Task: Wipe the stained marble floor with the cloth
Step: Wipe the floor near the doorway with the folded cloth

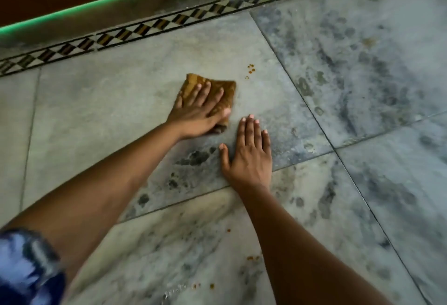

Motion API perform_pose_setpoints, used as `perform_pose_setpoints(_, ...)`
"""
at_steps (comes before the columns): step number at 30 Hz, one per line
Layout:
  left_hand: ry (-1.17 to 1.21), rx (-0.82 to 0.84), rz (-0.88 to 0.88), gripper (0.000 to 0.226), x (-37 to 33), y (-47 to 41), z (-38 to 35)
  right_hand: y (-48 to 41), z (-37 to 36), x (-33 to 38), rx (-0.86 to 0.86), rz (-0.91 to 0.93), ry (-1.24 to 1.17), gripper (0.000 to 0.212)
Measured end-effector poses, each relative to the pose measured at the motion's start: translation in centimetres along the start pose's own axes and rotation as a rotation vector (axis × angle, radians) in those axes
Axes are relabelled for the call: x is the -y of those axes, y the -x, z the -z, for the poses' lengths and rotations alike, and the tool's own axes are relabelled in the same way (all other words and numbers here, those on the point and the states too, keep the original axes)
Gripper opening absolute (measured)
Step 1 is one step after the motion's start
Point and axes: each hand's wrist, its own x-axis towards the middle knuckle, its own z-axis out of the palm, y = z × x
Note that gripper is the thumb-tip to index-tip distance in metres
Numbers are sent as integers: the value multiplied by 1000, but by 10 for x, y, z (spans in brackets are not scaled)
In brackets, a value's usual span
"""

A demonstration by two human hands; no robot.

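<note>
Grubby folded mustard-brown cloth (228, 94) sits under the left hand (198, 113), fingers spread flat, right hand (251, 152) flat on the marble floor (108, 116), fingers together.

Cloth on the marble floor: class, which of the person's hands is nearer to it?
Left. The left hand presses flat on top of the cloth; the right hand rests flat on the bare floor beside it, nearer the person, not touching it.
</note>
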Motion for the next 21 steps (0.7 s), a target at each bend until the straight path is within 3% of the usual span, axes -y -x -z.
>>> perform_pose_setpoints(2, -69, 90, -74, 58, 18, 20, 1, 2, 3, -2, 17, 4, -12, 75)
perform_pose_setpoints(4, -133, 159, -19, 59, 37, 25, 11, 4, 6, -3, 48, 27, -66, 75)
perform_pose_setpoints(6, -119, 139, 82, 59, 34, 22, 16, 6, 15, -13, 53, 45, -103, 74)
perform_pose_setpoints(12, 74, 44, 271, 62, -19, -10, 12, -13, 37, -91, -3, -63, 131, 76)
perform_pose_setpoints(18, -26, -40, 30, 65, -10, 18, -12, -16, 33, -101, -8, -93, 125, 75)
perform_pose_setpoints(21, -41, -114, 46, 62, -2, 13, -14, -18, 33, -103, -22, -101, 114, 74)
